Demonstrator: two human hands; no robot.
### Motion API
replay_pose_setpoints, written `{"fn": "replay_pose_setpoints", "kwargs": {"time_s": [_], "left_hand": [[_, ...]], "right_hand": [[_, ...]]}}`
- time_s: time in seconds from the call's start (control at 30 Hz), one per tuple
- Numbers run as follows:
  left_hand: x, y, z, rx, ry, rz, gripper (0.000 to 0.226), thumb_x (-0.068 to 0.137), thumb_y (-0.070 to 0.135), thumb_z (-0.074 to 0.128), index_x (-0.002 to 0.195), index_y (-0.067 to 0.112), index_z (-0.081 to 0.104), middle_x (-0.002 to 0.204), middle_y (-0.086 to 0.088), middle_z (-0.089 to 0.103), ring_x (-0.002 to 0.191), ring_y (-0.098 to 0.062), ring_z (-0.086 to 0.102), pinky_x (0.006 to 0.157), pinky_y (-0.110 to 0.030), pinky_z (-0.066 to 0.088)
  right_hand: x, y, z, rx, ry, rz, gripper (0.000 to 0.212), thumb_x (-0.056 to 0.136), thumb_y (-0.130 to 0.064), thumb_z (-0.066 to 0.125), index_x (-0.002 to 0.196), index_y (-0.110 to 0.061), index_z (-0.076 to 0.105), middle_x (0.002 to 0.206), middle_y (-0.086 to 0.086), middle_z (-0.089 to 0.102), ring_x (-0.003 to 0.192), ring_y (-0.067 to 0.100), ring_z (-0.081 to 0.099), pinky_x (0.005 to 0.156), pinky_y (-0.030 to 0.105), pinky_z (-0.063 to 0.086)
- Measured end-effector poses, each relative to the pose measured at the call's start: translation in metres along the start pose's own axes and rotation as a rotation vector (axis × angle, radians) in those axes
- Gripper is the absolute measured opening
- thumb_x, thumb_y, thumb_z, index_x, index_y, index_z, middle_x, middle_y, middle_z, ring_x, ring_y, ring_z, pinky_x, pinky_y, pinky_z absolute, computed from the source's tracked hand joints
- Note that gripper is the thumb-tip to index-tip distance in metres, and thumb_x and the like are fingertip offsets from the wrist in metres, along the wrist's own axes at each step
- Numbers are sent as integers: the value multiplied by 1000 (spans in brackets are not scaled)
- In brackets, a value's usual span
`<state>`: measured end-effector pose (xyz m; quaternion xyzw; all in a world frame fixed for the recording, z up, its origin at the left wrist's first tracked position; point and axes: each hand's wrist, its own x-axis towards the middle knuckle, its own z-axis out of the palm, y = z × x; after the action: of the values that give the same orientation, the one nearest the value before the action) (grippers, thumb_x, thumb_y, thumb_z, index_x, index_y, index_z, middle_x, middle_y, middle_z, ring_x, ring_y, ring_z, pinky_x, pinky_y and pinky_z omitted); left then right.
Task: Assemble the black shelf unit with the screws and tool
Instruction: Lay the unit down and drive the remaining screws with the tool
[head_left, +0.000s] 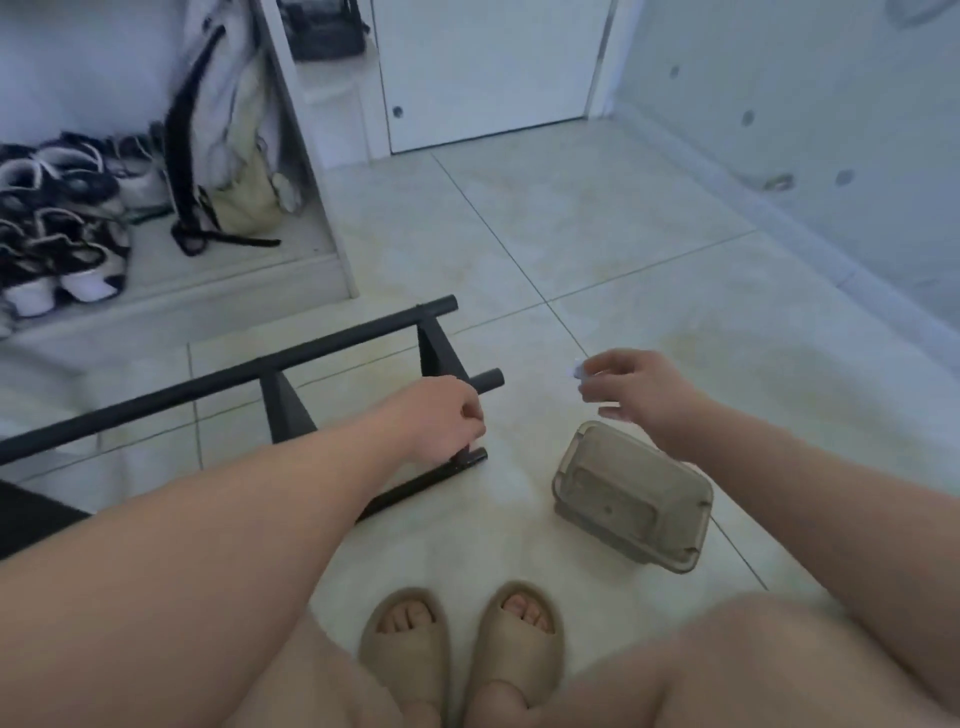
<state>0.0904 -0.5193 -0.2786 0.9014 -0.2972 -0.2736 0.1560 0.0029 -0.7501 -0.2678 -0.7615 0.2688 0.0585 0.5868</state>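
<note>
Shelf unit: the black shelf unit (234, 379) lies on its side on the tiled floor (623, 234), left of centre. Its long tubes run from the near right away to the left. It is only a partial frame, with two flat cross pieces joining the tubes.

Left hand: the left hand (441, 415) reaches over the frame, fingers curled down around the right end of the near tube (415, 486). I take this as steadying the frame so the open end stays put for a fastener.

Right hand: the right hand (639, 387) hovers just right of the tube ends, thumb and fingertips pinching a small pale piece (575, 372). It is too blurred to say whether it is a screw or a cap. It is held up and facing the frame, probably to bring it to one of the tube ends.

Box: a clear lidded box (631, 493) sits on the floor below the right hand, within easy reach. It likely holds the hardware, though I cannot make out what is inside.

Tool: none that I can see.

Person: crouched low, slippers (462, 644) together on the near floor between frame and box.

Far left: shoes (62, 218) and a backpack (223, 130), well apart from the work.

Progress: early, by my guess.
</note>
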Motion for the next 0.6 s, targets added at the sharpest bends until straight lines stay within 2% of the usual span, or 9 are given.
{"fn": "replay_pose_setpoints", "kwargs": {"time_s": [0.07, 0.13, 0.23, 0.3, 0.37, 0.47, 0.6], "left_hand": [[-21, 1, -8, -210, 58, -48, 14, 94, 29, 60, 93, 20, 69, 91, 9, 68, 92, -20, 64, 85, -32, 52], [-41, 1, -14, -398, 91, -82, 10, 92, 29, 64, 91, 22, 71, 92, 3, 73, 85, -21, 69, 78, -32, 56], [-68, 2, -25, -553, 105, -101, 3, 89, 32, 70, 91, 31, 67, 91, 8, 72, 71, -7, 68, 58, -18, 47], [-85, 0, -32, -601, 95, -101, 11, 89, 33, 71, 99, 30, 66, 92, 10, 70, 73, -6, 69, 58, -18, 46], [-98, -2, -38, -613, 87, -89, 21, 90, 34, 71, 109, 29, 66, 93, 11, 67, 78, -8, 70, 64, -20, 49], [-111, -5, -41, -609, 76, -64, 27, 91, 33, 70, 118, 29, 66, 98, 12, 67, 84, -10, 71, 69, -22, 51], [-113, -7, -37, -561, 74, -10, 16, 91, 29, 69, 107, 30, 71, 93, 10, 72, 77, -6, 69, 67, -23, 47]], "right_hand": [[-22, -23, 16, 44, -38, -46, 9, 84, -3, 69, 90, -10, 68, 88, -2, 78, 85, 13, 74, 85, 35, 53], [-41, -37, 33, 83, -64, -65, 12, 81, -4, 72, 89, -9, 65, 91, 0, 79, 86, 14, 76, 81, 33, 55], [-66, -50, 54, 79, -48, -102, 10, 83, -7, 70, 80, -15, 65, 81, 1, 76, 76, 13, 68, 75, 29, 55], [-79, -57, 66, 114, -39, -117, 14, 85, -5, 66, 74, -15, 65, 65, -3, 66, 65, 15, 56, 62, 25, 51], [-90, -62, 75, 185, -52, -115, 14, 85, 0, 62, 75, -10, 61, 64, 1, 62, 59, 18, 50, 54, 23, 46], [-100, -65, 87, 179, -72, -105, 14, 85, 2, 58, 78, -9, 55, 69, 8, 66, 59, 20, 56, 54, 23, 48], [-100, -67, 93, 76, -104, -123, 19, 79, 2, 72, 75, -8, 56, 70, 5, 70, 60, 17, 63, 56, 21, 51]]}}
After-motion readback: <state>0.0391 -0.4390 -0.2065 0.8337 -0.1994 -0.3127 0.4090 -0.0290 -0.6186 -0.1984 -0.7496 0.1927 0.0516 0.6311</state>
